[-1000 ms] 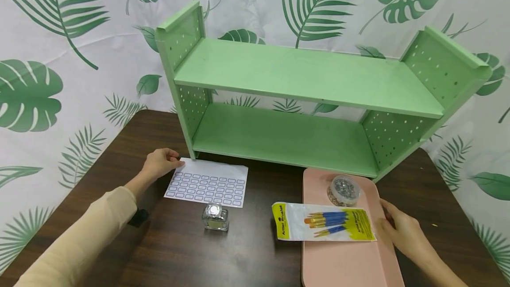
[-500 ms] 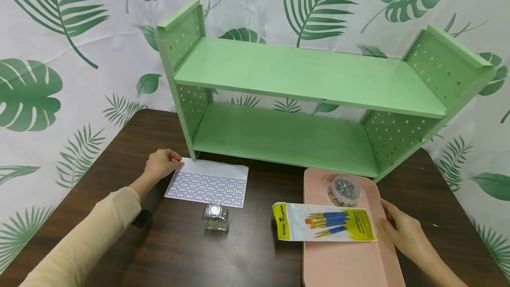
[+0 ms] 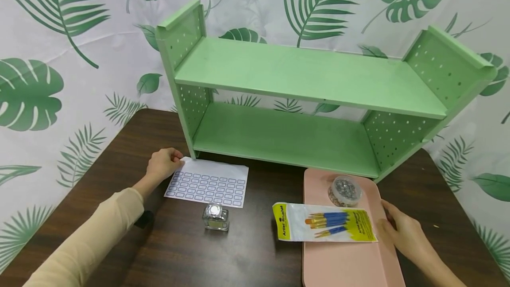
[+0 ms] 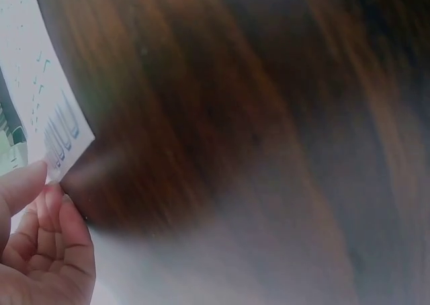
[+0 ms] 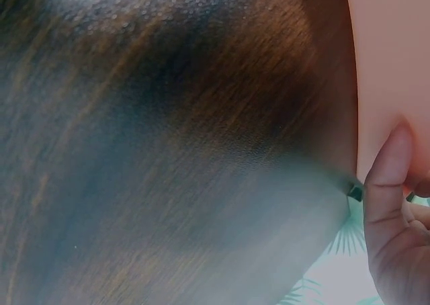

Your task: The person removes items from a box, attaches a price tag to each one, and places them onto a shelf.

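Observation:
My left hand (image 3: 161,165) pinches the back left corner of a white sheet of blue-framed labels (image 3: 207,185), which lies on the dark wooden table. In the left wrist view, thumb and fingertips meet at the sheet's corner (image 4: 70,134). At the right, my right hand (image 3: 404,229) grips the right rim of a pink tray (image 3: 342,265), thumb on the inner side. Across the tray lies a pack of artist brushes (image 3: 324,223), its left end sticking out past the rim. Behind the pack, a round clear tub (image 3: 345,191) of small silvery and brownish pieces sits in the tray.
A small square glass bottle (image 3: 216,217) stands just in front of the label sheet. Along the back rises a green two-tier metal shelf (image 3: 279,132) with perforated sides, close behind sheet and tray. A leaf-patterned cloth (image 3: 79,87) hangs behind the table.
My left forearm has shifted slightly to the right while the hand keeps its pinch on the sheet's corner. The right hand, tray and other things stay as they were.

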Action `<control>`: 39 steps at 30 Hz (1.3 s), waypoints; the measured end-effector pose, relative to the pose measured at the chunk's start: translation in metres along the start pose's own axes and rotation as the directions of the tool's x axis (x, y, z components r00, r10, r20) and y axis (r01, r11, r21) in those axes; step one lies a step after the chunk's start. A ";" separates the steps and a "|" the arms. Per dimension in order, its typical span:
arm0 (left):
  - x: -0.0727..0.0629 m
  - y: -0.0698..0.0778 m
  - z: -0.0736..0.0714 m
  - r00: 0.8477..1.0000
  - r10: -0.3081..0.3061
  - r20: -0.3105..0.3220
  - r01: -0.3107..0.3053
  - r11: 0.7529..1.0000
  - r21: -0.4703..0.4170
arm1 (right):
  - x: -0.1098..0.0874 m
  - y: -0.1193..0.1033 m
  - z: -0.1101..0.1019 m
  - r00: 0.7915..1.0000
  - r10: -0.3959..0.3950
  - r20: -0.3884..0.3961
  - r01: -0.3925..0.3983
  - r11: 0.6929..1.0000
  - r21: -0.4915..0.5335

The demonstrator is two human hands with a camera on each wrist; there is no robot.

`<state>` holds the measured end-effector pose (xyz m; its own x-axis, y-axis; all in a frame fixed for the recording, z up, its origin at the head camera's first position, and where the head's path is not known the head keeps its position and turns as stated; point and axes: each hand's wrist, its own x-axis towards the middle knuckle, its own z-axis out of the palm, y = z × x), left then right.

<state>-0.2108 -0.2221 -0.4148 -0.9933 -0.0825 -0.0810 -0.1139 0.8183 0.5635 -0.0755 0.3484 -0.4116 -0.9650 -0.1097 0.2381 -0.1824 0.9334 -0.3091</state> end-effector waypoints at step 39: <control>-0.011 -0.022 -0.019 0.981 0.144 0.129 -0.083 0.917 -0.389 | 0.114 -0.178 0.006 0.867 -0.184 0.463 -0.185 0.743 0.643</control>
<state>-0.1976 -0.2502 -0.4106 -0.9884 0.1099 -0.1046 -0.0296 0.5360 0.8437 -0.1545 0.1675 -0.3348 -0.8904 -0.4250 -0.1629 -0.0776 0.4945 -0.8657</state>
